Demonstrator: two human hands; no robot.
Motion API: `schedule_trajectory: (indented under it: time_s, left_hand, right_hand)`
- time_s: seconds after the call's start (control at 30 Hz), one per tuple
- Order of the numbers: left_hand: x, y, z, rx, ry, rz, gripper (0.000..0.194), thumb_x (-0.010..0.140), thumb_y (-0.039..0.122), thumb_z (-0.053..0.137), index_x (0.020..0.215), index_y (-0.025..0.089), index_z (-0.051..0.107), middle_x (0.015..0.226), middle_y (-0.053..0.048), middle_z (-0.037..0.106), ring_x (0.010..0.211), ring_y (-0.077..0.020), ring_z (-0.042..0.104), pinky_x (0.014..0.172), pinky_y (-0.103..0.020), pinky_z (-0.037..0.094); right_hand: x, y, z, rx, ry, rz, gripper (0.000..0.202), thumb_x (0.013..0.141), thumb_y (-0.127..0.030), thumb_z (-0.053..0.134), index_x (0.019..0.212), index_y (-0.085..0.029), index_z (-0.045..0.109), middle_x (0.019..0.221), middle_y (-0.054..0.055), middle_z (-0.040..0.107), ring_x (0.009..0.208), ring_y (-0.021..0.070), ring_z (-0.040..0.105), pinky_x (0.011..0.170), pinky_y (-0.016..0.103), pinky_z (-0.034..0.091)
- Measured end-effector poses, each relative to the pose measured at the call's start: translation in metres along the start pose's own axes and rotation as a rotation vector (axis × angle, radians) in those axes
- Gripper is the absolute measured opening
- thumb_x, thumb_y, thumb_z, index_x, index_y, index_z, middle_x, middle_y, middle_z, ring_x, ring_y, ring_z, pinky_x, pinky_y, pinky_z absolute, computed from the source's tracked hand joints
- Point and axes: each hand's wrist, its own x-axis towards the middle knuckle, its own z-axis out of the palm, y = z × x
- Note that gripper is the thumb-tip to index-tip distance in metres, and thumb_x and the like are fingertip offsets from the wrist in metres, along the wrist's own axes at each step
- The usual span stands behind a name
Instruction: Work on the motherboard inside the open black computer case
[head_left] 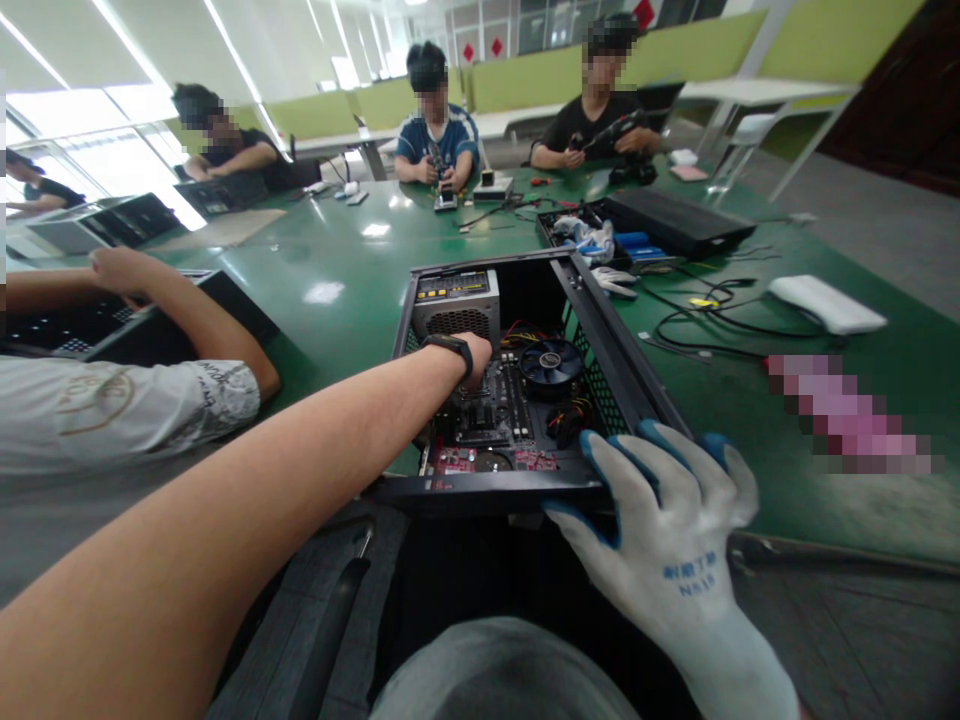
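Note:
An open black computer case (630, 350) lies on its side at the table's near edge. Inside it show a power supply (457, 300), a motherboard (472, 415), a round black cooling fan (551, 362) and a red circuit board (454, 458). My left hand (478, 358), bare with a black wristband, reaches into the case beside the power supply; its fingers are hidden behind the hand. My right hand (675, 500), in a white and blue work glove, grips the near right corner of the case, with the thumb low at the front edge and the fingers over the top.
On the green table (337, 240), black cables (705, 310) and a white pouch (825, 303) lie right. Beyond the case is a black tray of gloves and tools (592, 235). A neighbour's arm (202, 310) works over another case at left. Several people sit opposite.

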Motion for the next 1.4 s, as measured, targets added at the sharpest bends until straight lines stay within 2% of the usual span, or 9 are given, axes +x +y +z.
schedule_trajectory:
  time_s: [0.13, 0.37, 0.63, 0.97, 1.4]
  left_hand:
    - [-0.0011, 0.0008, -0.0011, 0.013, -0.009, -0.015, 0.054, 0.063, 0.034, 0.082, 0.114, 0.016, 0.075, 0.113, -0.014, 0.075, 0.102, -0.0251, 0.070, 0.085, -0.024, 0.054]
    - [-0.0033, 0.0024, -0.0014, 0.026, -0.001, -0.002, 0.052, 0.068, 0.030, 0.078, 0.115, 0.010, 0.075, 0.114, -0.018, 0.074, 0.103, -0.0271, 0.070, 0.085, -0.027, 0.055]
    - [-0.0026, 0.0020, -0.0013, 0.011, 0.003, -0.019, 0.051, 0.064, 0.032, 0.082, 0.112, 0.016, 0.076, 0.114, -0.014, 0.075, 0.104, -0.0249, 0.069, 0.086, -0.024, 0.054]
    - [-0.0038, 0.0018, -0.0025, 0.004, -0.004, -0.007, 0.053, 0.066, 0.032, 0.080, 0.115, 0.011, 0.075, 0.114, -0.017, 0.074, 0.103, -0.0278, 0.070, 0.086, -0.028, 0.055]
    - [-0.0030, 0.0027, -0.0026, 0.019, 0.002, -0.022, 0.051, 0.062, 0.032, 0.084, 0.110, 0.017, 0.077, 0.111, -0.012, 0.076, 0.102, -0.0248, 0.070, 0.085, -0.024, 0.054]
  right_hand:
    - [0.0008, -0.0005, 0.0002, 0.004, 0.000, 0.003, 0.055, 0.082, -0.058, 0.069, 0.123, -0.021, 0.062, 0.114, 0.009, 0.064, 0.123, 0.0349, 0.053, 0.112, 0.062, 0.031]
    - [0.0003, 0.0009, 0.0023, 0.011, -0.005, -0.005, 0.057, 0.081, -0.058, 0.070, 0.124, -0.021, 0.062, 0.115, 0.010, 0.064, 0.123, 0.0353, 0.052, 0.112, 0.062, 0.031]
    - [-0.0013, 0.0006, 0.0012, 0.007, -0.006, -0.002, 0.057, 0.082, -0.058, 0.069, 0.125, -0.022, 0.061, 0.115, 0.009, 0.063, 0.125, 0.0342, 0.051, 0.113, 0.061, 0.029]
    - [-0.0013, 0.0004, 0.0011, 0.006, -0.002, 0.003, 0.057, 0.082, -0.059, 0.070, 0.124, -0.022, 0.061, 0.115, 0.009, 0.064, 0.124, 0.0352, 0.052, 0.114, 0.062, 0.029]
    - [-0.0008, 0.0005, 0.0009, 0.003, -0.001, -0.010, 0.058, 0.081, -0.059, 0.070, 0.125, -0.022, 0.060, 0.115, 0.009, 0.063, 0.124, 0.0351, 0.052, 0.113, 0.062, 0.030]
